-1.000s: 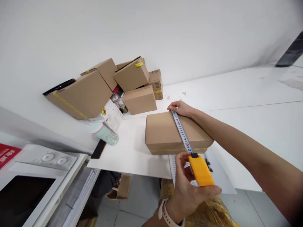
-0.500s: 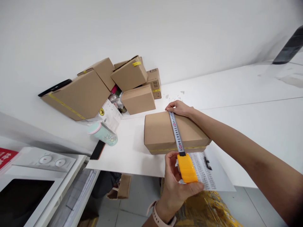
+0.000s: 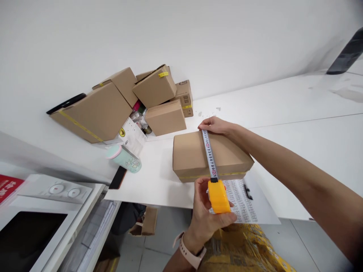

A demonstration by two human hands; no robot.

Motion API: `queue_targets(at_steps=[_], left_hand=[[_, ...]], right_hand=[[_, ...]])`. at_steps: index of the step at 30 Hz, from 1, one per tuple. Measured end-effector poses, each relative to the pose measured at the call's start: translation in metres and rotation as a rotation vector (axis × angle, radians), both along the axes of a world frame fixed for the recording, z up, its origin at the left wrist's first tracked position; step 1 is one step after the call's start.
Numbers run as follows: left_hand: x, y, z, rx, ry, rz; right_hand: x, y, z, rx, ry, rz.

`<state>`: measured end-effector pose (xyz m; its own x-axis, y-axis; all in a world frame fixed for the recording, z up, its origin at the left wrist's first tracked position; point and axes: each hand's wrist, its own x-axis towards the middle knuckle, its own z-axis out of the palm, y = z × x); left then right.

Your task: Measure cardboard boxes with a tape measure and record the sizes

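A closed cardboard box (image 3: pixel 190 153) with yellow tape along its near side sits on the white table (image 3: pixel 159 185). My left hand (image 3: pixel 208 213) is wrapped round the yellow case of a tape measure (image 3: pixel 219 197), just off the box's near edge. The blade runs out across the box top to its far edge. There my right hand (image 3: pixel 214 124) pinches the blade's end between thumb and fingers; the tip itself is hidden. Partly under my left hand and the case lies a clipboard (image 3: pixel 265 206) with a printed sheet.
Several cardboard boxes (image 3: pixel 166 119) are piled against the wall at the back left. Before them stand a mint-green tumbler (image 3: pixel 127 160) and a dark flat object (image 3: pixel 117 177). A microwave (image 3: pixel 42 223) is at the lower left, a dark object (image 3: pixel 346 53) at the far right.
My left hand and the tape measure's case have shifted slightly left, so the blade lies a little straighter across the box. My right hand stays at the far edge.
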<state>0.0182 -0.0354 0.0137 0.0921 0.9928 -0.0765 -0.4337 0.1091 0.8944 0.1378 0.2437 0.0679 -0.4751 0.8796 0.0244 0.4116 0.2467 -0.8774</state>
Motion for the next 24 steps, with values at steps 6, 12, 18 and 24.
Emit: queue_targets(at_steps=[6,12,18,24], left_hand=[[-0.047,-0.013,0.009,0.330,0.182,0.344],[-0.104,-0.002,-0.026,0.152,0.281,0.690],[-0.109,0.021,-0.041,0.143,0.132,0.524],[-0.122,0.036,0.015,0.331,0.131,0.486]], right_hand=[[0.057,-0.050,0.026,0.114,0.338,-0.273],[0.115,-0.148,-0.078,-0.096,0.471,-0.764],[0.102,-0.188,-0.107,-0.126,0.412,-0.453],[0.090,-0.178,-0.046,0.070,0.339,-0.547]])
